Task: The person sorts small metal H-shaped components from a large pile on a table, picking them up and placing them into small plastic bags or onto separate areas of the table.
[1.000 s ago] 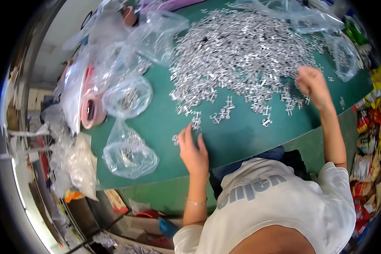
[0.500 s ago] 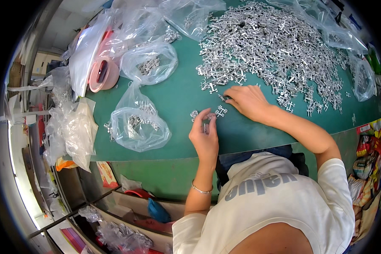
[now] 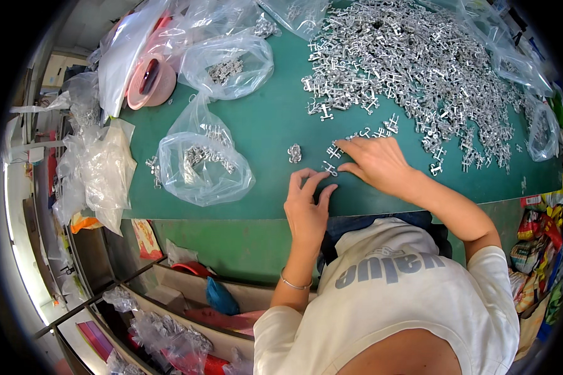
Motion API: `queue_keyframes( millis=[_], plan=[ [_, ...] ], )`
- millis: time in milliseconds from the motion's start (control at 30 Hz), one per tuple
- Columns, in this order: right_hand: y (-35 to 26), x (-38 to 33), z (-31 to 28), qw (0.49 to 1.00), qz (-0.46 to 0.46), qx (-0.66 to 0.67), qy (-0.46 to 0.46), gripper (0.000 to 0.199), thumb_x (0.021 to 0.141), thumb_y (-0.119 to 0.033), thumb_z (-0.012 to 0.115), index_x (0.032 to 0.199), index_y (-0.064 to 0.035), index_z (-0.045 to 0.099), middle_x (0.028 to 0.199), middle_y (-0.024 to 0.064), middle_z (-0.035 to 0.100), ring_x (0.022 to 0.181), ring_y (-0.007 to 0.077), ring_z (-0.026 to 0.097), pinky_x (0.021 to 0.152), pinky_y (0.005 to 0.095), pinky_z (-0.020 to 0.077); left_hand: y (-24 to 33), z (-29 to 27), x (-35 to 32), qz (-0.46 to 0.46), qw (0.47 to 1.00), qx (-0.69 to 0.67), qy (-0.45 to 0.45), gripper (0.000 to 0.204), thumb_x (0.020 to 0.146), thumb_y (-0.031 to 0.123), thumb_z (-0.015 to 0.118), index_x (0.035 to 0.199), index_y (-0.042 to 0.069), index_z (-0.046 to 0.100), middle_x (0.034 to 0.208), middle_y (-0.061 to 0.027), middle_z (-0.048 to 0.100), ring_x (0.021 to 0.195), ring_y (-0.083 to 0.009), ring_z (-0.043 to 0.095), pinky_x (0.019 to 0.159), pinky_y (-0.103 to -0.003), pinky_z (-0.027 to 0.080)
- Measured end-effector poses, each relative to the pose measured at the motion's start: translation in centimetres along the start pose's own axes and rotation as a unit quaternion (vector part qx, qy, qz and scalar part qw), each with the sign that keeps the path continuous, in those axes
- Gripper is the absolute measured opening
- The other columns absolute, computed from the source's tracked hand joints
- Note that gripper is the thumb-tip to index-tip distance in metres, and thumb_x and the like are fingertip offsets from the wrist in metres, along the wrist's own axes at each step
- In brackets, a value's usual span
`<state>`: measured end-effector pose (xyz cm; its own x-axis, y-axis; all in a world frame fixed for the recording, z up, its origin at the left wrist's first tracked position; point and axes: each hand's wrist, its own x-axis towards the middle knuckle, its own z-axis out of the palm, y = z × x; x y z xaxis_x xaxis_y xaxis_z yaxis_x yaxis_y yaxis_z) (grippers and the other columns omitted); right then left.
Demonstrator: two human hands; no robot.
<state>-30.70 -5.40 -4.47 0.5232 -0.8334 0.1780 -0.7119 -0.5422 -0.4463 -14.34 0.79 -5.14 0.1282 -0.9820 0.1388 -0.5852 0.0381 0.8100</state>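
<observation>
Hundreds of small silvery metal parts, loose pile (image 3: 406, 75) on the green table (image 3: 272, 128), far side, right of centre. Working spot is the near edge, in front of the person.

Left hand (image 3: 306, 209): thumb and index apart, narrow gap, nothing visible between them. Right hand (image 3: 381, 164): reaches in from the right, palm down, index fingertip at a metal part (image 3: 334, 150); can't tell if it's pinched or just touched. Thumb sits lower, near a second part (image 3: 329, 167) lying between the two hands, close to the left index tip too.

Small clump (image 3: 294, 153) sits alone just above the left fingers. Short string of parts (image 3: 372, 132) lies just beyond the right hand, between it and the pile.

Left side of table: lower clear bag (image 3: 203, 190), mouth open toward the person, parts inside; upper clear bag (image 3: 256, 69) behind it, also with parts. Few loose parts (image 3: 154, 172) just left of the lower bag. Pink tub (image 3: 162, 90) further left, dark red item (image 3: 150, 76) in it. Another clear bag (image 3: 542, 134) at the right end of the pile. Thin bracelet (image 3: 296, 285) on left wrist.
</observation>
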Motion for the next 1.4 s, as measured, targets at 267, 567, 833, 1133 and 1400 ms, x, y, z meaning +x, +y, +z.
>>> queue_keyframes(
  millis=[267,567,833,1133,1400],
  plan=[
    [0.8,0.0,0.7,0.997,-0.004,0.005,0.074,0.014,0.079,-0.014,0.062,0.087,-0.0032,0.061,0.071,0.0092,0.059,0.059,0.0253,0.058,0.047,0.0348,0.0433,-0.3,-0.5,0.0,-0.027,0.999,-0.020,0.035,0.026,0.069,-0.002,0.070,0.093,0.004,0.062,0.080,-0.0015,0.055,0.049,-0.0056,0.033,0.043,-0.020,0.028],
    [0.8,-1.0,0.1,0.897,0.186,0.401,0.031,0.017,0.086,-0.017,0.057,0.083,-0.0006,0.061,0.061,-0.0032,0.051,0.055,0.0033,0.042,0.048,0.0211,0.0324,1.3,0.1,0.7,-0.053,0.989,-0.132,-0.032,0.026,0.072,0.001,0.069,0.097,0.004,0.061,0.079,-0.0011,0.055,0.048,-0.0053,0.033,0.043,-0.021,0.029],
    [-0.3,-1.8,-1.3,0.792,0.302,0.528,-0.060,0.019,0.086,-0.018,0.057,0.087,0.0007,0.062,0.071,-0.0012,0.056,0.065,0.0063,0.046,0.059,0.0236,0.0384,1.4,0.8,0.6,-0.216,0.909,-0.345,-0.087,0.009,0.078,0.001,0.063,0.087,-0.003,0.063,0.068,-0.0002,0.056,0.050,-0.0016,0.033,0.045,-0.018,0.026],
    [0.6,-2.2,-1.4,0.976,0.126,0.123,0.131,0.017,0.080,-0.017,0.064,0.089,-0.0020,0.062,0.066,0.0059,0.056,0.057,0.0157,0.052,0.049,0.0292,0.0406,-1.5,0.4,0.2,-0.120,0.980,-0.142,0.073,0.009,0.080,0.003,0.062,0.085,-0.005,0.061,0.065,-0.0026,0.057,0.050,-0.0036,0.037,0.044,-0.020,0.030],
    [1.1,-1.1,0.2,0.991,0.057,0.071,0.096,0.011,0.075,-0.012,0.065,0.082,-0.0042,0.064,0.070,0.0078,0.059,0.061,0.0244,0.057,0.050,0.0333,0.0435,-0.6,-0.3,0.3,-0.081,0.993,-0.025,0.077,0.017,0.079,0.002,0.063,0.096,0.000,0.059,0.065,-0.0032,0.052,0.050,-0.0079,0.042,0.045,-0.023,0.035]
  ],
)
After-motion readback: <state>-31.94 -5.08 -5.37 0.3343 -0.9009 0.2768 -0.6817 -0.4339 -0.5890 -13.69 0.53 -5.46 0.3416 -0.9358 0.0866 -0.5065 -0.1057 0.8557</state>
